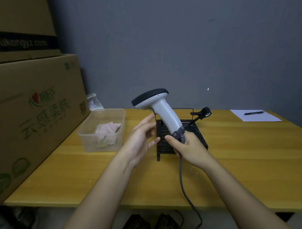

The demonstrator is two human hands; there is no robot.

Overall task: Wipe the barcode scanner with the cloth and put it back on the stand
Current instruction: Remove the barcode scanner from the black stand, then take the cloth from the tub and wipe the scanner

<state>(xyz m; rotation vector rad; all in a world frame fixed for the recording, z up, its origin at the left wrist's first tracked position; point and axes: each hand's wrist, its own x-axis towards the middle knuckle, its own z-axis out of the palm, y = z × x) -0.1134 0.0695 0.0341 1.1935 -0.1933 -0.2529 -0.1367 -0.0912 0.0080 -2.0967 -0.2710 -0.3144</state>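
A grey barcode scanner [161, 107] with a dark head is held upright above the table, head pointing left. My right hand [187, 145] grips the bottom of its handle, where a grey cable [185, 188] hangs down past the table's front edge. My left hand [141, 139] is open just left of the handle, fingers spread, its fingertips close to the scanner. The black stand [197, 130] sits on the table right behind both hands, its clip arm [202, 113] reaching up to the right. A pinkish cloth [107, 132] lies crumpled inside a clear plastic tub [86, 138] to the left.
Large cardboard boxes [28, 116] are stacked at the left, against the wooden table [251, 160]. A white sheet of paper [253, 119] with a black pen [254, 113] lies at the far right. A grey wall stands behind.
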